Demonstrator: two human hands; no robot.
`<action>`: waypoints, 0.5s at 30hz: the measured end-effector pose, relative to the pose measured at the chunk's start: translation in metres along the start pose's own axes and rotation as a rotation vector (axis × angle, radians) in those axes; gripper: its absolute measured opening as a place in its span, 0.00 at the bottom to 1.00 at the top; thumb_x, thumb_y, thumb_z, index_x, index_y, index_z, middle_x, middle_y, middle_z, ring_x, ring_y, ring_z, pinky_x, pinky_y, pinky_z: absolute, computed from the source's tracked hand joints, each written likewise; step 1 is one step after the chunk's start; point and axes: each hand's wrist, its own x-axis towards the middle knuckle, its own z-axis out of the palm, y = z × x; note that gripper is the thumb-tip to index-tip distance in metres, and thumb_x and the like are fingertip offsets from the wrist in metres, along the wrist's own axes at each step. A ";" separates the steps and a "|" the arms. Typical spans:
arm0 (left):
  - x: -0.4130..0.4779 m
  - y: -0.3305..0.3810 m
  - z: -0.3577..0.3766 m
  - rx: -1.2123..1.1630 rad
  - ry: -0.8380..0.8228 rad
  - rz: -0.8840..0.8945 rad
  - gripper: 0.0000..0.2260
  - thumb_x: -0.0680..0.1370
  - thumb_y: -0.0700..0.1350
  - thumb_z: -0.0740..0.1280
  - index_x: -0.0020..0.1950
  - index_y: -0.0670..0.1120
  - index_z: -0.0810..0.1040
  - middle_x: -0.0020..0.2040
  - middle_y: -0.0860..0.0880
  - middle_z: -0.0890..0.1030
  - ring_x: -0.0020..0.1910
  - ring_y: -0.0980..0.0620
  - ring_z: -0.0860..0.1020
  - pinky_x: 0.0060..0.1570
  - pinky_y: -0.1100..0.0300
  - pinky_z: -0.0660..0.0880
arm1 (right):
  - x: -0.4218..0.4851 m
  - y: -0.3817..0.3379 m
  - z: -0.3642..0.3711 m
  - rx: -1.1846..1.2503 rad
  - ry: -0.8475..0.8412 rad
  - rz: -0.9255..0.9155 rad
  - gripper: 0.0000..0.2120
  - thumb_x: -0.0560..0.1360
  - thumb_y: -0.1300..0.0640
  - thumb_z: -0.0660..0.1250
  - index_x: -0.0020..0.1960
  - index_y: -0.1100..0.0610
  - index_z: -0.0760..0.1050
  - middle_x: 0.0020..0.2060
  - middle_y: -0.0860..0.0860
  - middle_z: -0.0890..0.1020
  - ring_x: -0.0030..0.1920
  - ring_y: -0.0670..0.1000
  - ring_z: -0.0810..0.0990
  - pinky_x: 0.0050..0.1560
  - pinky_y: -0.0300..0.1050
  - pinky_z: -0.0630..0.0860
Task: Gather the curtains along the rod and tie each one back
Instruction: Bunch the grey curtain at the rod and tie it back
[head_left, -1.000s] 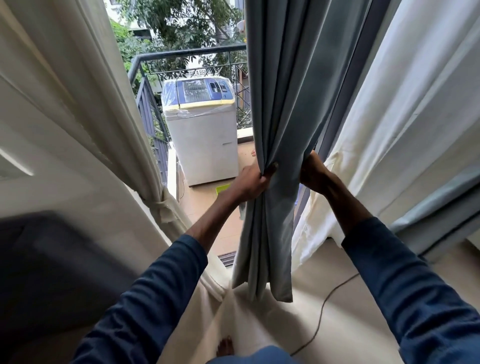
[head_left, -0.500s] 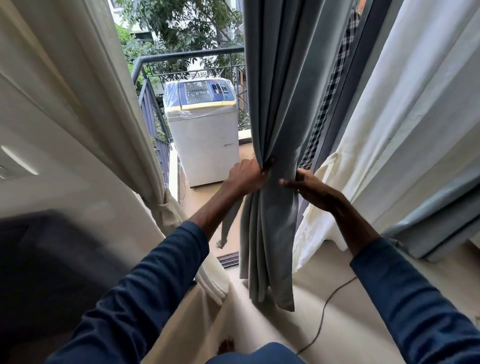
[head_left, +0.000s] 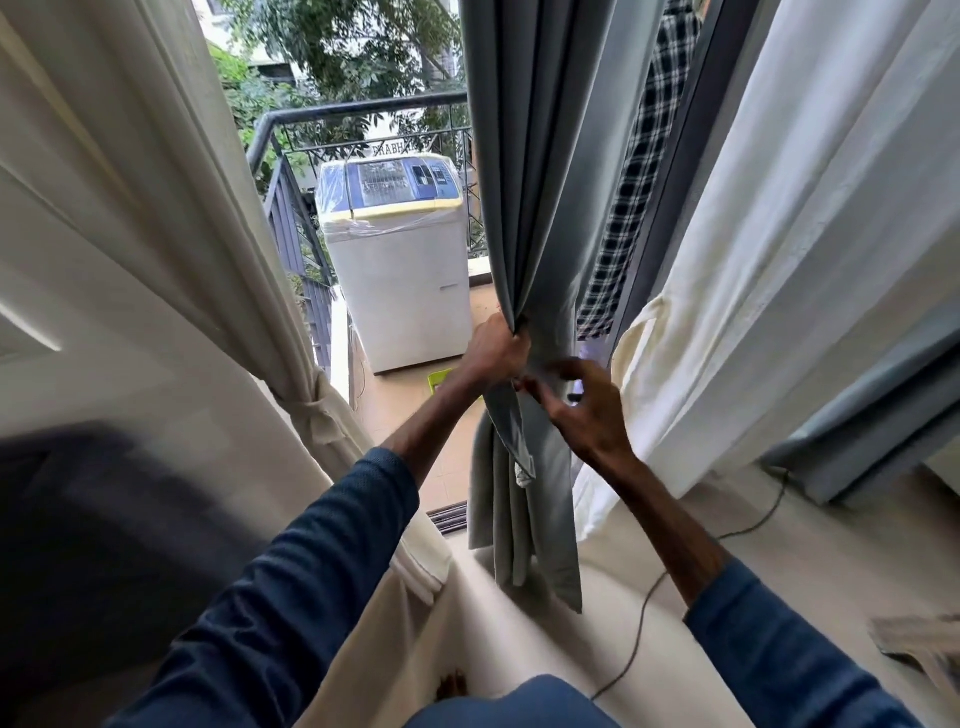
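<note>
- Beside the door frame (head_left: 675, 234): gathered grey curtain (head_left: 540, 208), hanging to floor (head_left: 519, 665).
- Left hand (head_left: 493, 351): fingers clenched round the bundle.
- Right hand (head_left: 584, 410): fingers narrow, pinching curtain fabric beside the left.
- Below: loose strap (head_left: 514, 436) hanging.

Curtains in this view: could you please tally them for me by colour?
Cream: 2, left cream curtain, right cream curtain
Grey: 2, middle grey curtain, far-right grey curtain
Total: 4

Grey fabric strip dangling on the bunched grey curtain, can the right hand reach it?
Probably yes: right hand sits above the grey fabric strip, nothing between; left hand grips the grey curtain higher.
</note>
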 end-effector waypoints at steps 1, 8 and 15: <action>0.001 -0.001 0.002 0.002 0.014 -0.006 0.16 0.85 0.46 0.56 0.56 0.35 0.76 0.54 0.33 0.79 0.53 0.34 0.78 0.43 0.53 0.67 | -0.002 -0.005 -0.001 0.054 -0.155 0.032 0.17 0.74 0.43 0.74 0.58 0.52 0.82 0.52 0.47 0.85 0.54 0.45 0.83 0.58 0.52 0.81; 0.004 -0.012 0.007 -0.066 0.063 -0.022 0.20 0.84 0.51 0.56 0.54 0.35 0.76 0.51 0.34 0.82 0.49 0.34 0.81 0.48 0.48 0.78 | -0.007 -0.001 -0.012 0.291 -0.644 0.117 0.20 0.72 0.56 0.79 0.61 0.58 0.80 0.46 0.56 0.87 0.48 0.50 0.85 0.57 0.47 0.80; 0.007 -0.025 -0.003 0.147 0.074 0.057 0.16 0.84 0.56 0.53 0.48 0.45 0.71 0.45 0.39 0.79 0.44 0.36 0.80 0.42 0.51 0.76 | 0.015 0.024 -0.039 -0.001 -0.679 0.033 0.16 0.76 0.51 0.74 0.41 0.63 0.80 0.33 0.53 0.83 0.33 0.46 0.75 0.35 0.43 0.72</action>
